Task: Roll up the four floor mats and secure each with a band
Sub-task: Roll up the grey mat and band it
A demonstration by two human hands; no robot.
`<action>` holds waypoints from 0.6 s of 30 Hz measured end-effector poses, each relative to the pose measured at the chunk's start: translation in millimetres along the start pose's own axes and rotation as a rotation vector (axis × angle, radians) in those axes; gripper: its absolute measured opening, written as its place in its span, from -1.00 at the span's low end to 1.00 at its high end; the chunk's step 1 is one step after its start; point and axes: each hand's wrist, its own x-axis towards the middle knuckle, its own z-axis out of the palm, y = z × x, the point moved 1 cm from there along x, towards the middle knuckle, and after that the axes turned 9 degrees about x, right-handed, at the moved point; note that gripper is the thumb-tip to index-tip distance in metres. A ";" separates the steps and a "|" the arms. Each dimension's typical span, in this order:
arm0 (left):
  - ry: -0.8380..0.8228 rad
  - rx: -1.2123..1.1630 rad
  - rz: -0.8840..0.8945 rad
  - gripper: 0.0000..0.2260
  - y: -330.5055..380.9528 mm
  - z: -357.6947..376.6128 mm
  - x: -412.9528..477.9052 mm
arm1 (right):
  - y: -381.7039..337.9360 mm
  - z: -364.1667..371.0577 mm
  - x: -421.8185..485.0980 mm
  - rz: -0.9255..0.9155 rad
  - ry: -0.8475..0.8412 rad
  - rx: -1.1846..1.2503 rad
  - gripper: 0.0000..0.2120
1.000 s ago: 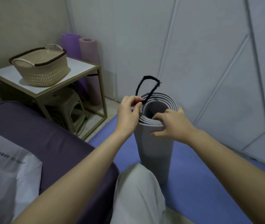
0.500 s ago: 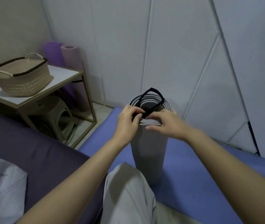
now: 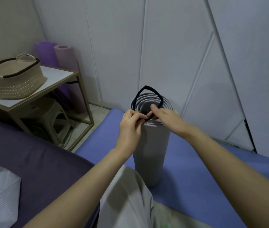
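the grey rolled mat (image 3: 150,145) stands upright on its end, and everything here is placed from it. it rests on a blue mat (image 3: 204,170) that lies flat beneath it and spreads to its right. the black band (image 3: 149,93) is held as an open loop over the top of the grey rolled mat, its far side raised above the far rim and its near side down at the near rim; it is not yet around the roll.

the left hand (image 3: 129,125) sits against the near left of the roll's top, fingers curled, pinching the near part of the band. the right hand (image 3: 168,117) reaches over the top from the right, thumb and forefinger nipping the band just beside the left hand's fingertips; its other fingers are blurred.

a pale trouser knee (image 3: 127,203) sits just in front of the roll. a dark purple mat (image 3: 32,153) lies to the left of it. further left stands a table (image 3: 60,76) carrying a cream basket (image 3: 14,79), with a stool (image 3: 56,116) under it. behind the table, two more rolls lean in the corner, a purple roll (image 3: 46,53) and a mauve roll (image 3: 65,58).
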 end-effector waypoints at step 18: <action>0.030 -0.322 -0.670 -0.68 11.1 12.7 8.2 | 9.7 3.2 -1.7 -0.035 0.201 0.019 -0.79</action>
